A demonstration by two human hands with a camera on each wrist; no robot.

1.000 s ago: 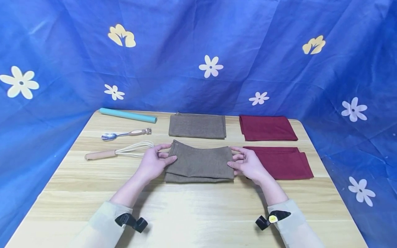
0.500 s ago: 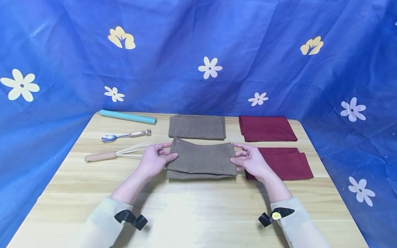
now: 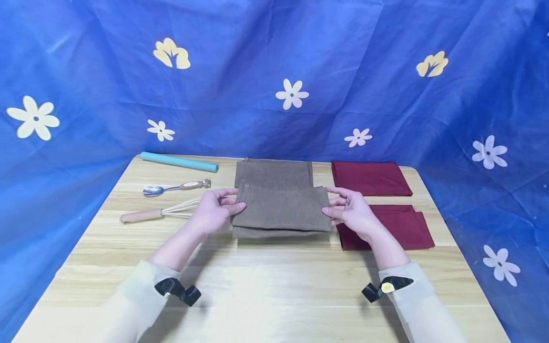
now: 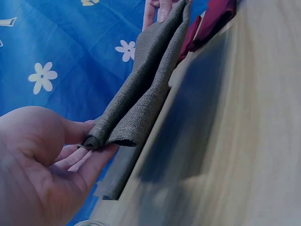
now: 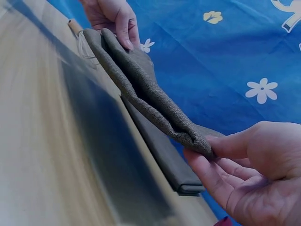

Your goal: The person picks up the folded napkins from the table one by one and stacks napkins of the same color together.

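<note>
A folded grey-brown cloth (image 3: 280, 207) hangs above the table between both hands, its shadow cast on the wood. My left hand (image 3: 216, 209) pinches its left edge, thumb on top and fingers beneath. At the opposite edge my right hand (image 3: 351, 212) pinches it the same way. Both wrist views show the held cloth (image 4: 141, 89) lifted off the table, with loose layers at its near side. Behind it lies a second folded grey-brown cloth (image 3: 274, 172), its front part hidden by the held one.
Two folded dark red cloths lie at the right, one at the back (image 3: 371, 178) and one nearer (image 3: 394, 228), partly behind my right hand. On the left are a whisk (image 3: 143, 216), a spoon (image 3: 176, 187) and a turquoise rod (image 3: 180, 162). A blue flowered curtain (image 3: 240, 71) hangs behind the table.
Both hands have raised the held cloth and carried it away from me, slightly to the right. It now overlaps the rear grey-brown cloth in the head view.
</note>
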